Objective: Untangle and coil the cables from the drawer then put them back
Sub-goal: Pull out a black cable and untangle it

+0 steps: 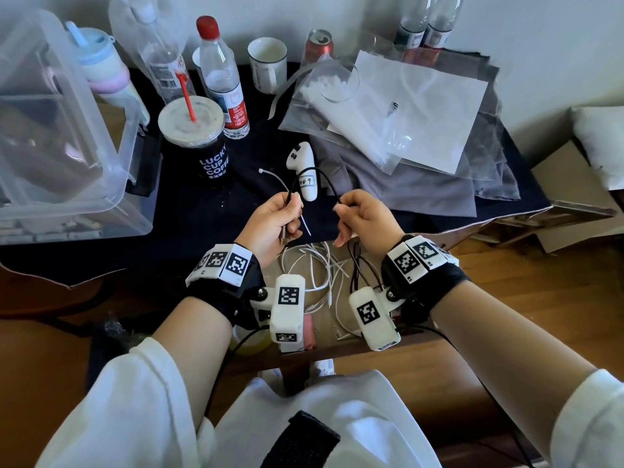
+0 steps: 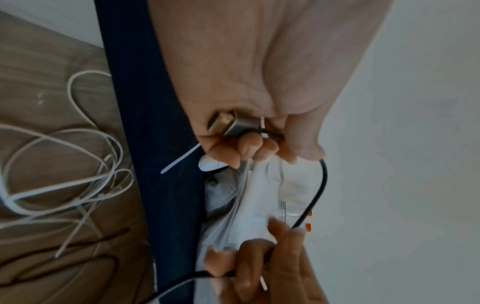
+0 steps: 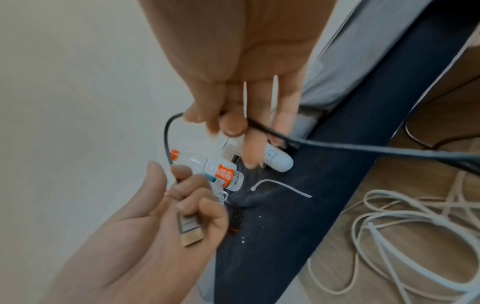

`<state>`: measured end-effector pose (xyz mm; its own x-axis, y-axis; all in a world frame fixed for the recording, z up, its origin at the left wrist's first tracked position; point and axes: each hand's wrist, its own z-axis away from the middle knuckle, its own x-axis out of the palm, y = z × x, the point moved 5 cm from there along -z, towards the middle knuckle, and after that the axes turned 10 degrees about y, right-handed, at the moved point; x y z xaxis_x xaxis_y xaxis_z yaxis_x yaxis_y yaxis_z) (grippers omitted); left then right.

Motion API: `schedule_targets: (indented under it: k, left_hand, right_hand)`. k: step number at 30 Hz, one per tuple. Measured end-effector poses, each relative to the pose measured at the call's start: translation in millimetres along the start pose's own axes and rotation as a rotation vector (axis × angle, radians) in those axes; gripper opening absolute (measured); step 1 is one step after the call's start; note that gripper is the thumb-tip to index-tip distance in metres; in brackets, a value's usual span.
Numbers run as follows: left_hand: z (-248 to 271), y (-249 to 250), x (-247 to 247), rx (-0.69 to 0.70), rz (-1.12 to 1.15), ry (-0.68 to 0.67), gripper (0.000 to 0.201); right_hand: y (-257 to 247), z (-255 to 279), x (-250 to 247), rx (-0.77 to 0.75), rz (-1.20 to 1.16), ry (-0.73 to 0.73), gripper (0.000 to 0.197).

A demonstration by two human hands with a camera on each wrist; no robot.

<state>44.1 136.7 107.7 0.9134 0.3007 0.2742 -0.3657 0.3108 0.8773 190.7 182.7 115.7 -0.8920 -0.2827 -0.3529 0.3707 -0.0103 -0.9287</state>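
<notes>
A thin black cable (image 1: 314,170) arcs between my two hands above the table's front edge. My left hand (image 1: 273,217) grips its end, so the metal USB plug (image 2: 233,123) lies in the palm together with a white zip tie (image 2: 182,160). My right hand (image 1: 361,214) pinches the same cable (image 3: 337,146) further along and also holds two white zip ties (image 3: 274,92). The rest of the black cable hangs down into the open drawer (image 1: 344,319). Tangled white cables (image 1: 314,268) lie in that drawer.
A loose zip tie (image 1: 273,179) and a white controller (image 1: 304,170) lie on the dark tablecloth just beyond my hands. Behind stand a coffee cup (image 1: 196,140), bottles (image 1: 223,79), a mug (image 1: 266,62), a clear storage box (image 1: 67,130) and plastic bags (image 1: 405,113).
</notes>
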Motion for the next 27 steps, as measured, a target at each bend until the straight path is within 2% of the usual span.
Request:
schedule_targets:
  k: [2,5,7,10,14,18,23,27]
  left_hand:
    - [-1.4,0.3,4.0,-0.046,0.068,-0.010,0.037]
    - [-2.1,1.6,10.6,-0.081,0.020,-0.057,0.047]
    - [-2.3,3.6,15.3,-0.072,0.003,-0.113,0.046]
    - [-0.9,7.1,20.9,-0.083,0.098,-0.178,0.038]
    - [-1.3,7.6,21.4,-0.117,0.284,-0.130,0.030]
    - [0.2,8.4,23.2,-0.139,0.315,-0.048,0.023]
    - [-3.0,12.5,16.7,-0.099,0.278,0.007,0.032]
    - [-11.3,14.6,4.6,-0.004,0.359,0.167,0.032]
  right_hand:
    - [-5.5,-2.1,-1.5,0.036,-0.081,0.068,0.022]
    - [-10.5,-4.7,0.1,0.064,-0.115,0.121,0.023]
    - [-9.9,-6.8,4.9,0.046,-0.054,0.128,0.026]
    - [-9.4,-8.5,13.5,0.016,-0.013,0.086,0.028]
    - [-9.8,-7.9,20.1,0.048,-0.045,0.015,0.028]
    - [-13.9,-6.8,26.5,0.046,-0.131,-0.073,0.036]
    - [-14.0,-0.8,28.6,0.055,-0.114,-0.224,0.030]
    - [1.1,3.6,26.4,0.120,-0.053,-0.305,0.014]
